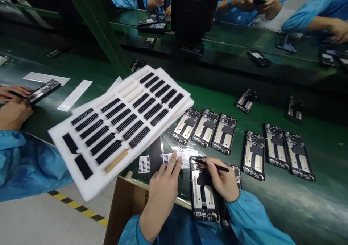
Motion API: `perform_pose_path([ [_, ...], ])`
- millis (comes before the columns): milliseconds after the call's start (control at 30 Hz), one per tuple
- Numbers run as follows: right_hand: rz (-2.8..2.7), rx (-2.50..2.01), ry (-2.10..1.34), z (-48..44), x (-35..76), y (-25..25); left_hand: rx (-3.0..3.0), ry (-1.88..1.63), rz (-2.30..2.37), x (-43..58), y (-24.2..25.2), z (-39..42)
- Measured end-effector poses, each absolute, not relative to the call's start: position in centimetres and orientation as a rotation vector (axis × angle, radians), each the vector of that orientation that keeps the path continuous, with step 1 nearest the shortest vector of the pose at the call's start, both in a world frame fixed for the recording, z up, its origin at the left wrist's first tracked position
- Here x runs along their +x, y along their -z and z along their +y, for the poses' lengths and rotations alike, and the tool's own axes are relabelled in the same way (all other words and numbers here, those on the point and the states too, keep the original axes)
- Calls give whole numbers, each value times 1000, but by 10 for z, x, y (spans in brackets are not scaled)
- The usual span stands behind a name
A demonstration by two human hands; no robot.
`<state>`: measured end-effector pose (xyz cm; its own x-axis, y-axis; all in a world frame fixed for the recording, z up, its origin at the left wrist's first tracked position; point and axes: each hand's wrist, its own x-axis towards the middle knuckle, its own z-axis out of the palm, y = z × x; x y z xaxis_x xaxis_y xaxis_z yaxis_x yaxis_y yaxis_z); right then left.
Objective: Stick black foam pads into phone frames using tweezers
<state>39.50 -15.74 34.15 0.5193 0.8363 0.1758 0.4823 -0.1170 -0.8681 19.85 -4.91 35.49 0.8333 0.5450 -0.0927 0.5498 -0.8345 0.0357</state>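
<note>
Tray (88, 188) left of phone (202, 190) beneath tweezers (223, 167)

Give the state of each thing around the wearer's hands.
Right hand: closed, pinching a slim black tool.
Left hand: open, fingers extended over a white, black-dotted sheet.
Black-framed rectangular phone under the tool: opened, internals exposed.
White rectangular foam tray: partly filled with black strips.
Three black-framed rectangular phones just right of the tray: opened, internals exposed.

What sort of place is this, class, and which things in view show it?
Probably an electronics assembly line: opened smartphones lie along a green workbench, a white foam tray holds black strips, and people wear matching blue smocks.
</note>
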Motion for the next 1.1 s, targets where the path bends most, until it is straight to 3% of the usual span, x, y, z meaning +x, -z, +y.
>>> perform_pose_path([
  [133,-1145,-1687,-309,-146,396,-352,2975,94,885,202,-356,-50],
  [367,-854,-1653,-746,-102,405,-339,3017,-27,932,214,-355,-44],
  [733,-942,-1671,-796,-106,407,-333,2959,-127,913,214,-350,-44],
  [833,-889,-1660,-785,-106,408,-337,2547,-283,1006,213,-358,-44],
  [933,-781,-1595,-794,-118,407,-351,1707,-362,1058,210,-377,-46],
  [1100,-717,-1454,-864,-149,391,-391,642,-281,697,207,-409,-54],
])
